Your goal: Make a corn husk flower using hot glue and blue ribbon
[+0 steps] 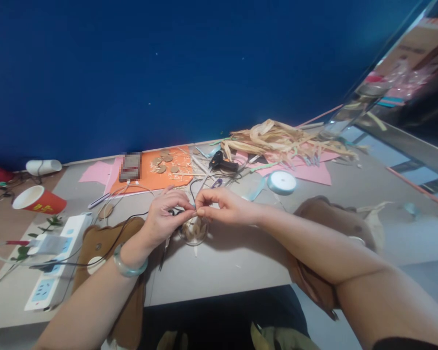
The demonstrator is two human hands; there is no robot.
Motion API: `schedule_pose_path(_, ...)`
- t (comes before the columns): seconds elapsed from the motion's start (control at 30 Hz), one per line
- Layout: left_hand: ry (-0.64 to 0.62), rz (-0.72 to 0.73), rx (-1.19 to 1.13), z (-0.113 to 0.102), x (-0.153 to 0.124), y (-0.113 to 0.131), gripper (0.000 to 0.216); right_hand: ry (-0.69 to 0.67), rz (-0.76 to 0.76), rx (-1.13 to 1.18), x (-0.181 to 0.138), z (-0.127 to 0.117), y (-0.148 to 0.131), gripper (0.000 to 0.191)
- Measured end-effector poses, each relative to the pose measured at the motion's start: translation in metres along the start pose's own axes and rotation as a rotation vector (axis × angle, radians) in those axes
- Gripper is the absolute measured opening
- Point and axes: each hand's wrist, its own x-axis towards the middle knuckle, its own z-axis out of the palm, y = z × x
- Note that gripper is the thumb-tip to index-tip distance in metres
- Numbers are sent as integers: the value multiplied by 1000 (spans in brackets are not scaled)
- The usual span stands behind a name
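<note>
My left hand, with a pale green bangle on its wrist, is closed in a pinch. Its fingertips meet those of my right hand, also pinched, over the grey table. What the fingertips hold is too small to make out. Right below them lies a small round piece with pale, petal-like husk shapes inside a ring. Dark-bladed scissors lie partly hidden under my left hand. Behind my hands are a black and orange glue gun and a spool of light blue ribbon.
Dried corn husks are heaped at the back right on pink sheets. Small discs lie on an orange sheet. At left stand a white power strip with cables, and a tipped red paper cup. A blue partition rises behind.
</note>
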Motion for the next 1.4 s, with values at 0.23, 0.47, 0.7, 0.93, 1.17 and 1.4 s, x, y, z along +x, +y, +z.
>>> schedule_pose_path(0.23,13,-3,-74,2,0,1,16,-8,66,162,-1,4,-2,22)
schedule_pose_path(0.47,17,-13,-112,1,-1,-2,13,-22,82,272,0,4,2,28)
schedule_pose_path(0.7,31,-45,-133,1,-2,-3,11,67,94,428,7,3,12,30)
schedule_pose_path(0.93,63,-95,-123,2,-3,-3,11,95,124,430,8,3,15,32)
schedule_pose_path(1.17,90,-136,-86,3,-1,-1,13,169,103,380,9,2,16,31)
schedule_pose_path(1.4,146,-200,-42,2,-1,-8,19,478,86,181,10,0,15,32)
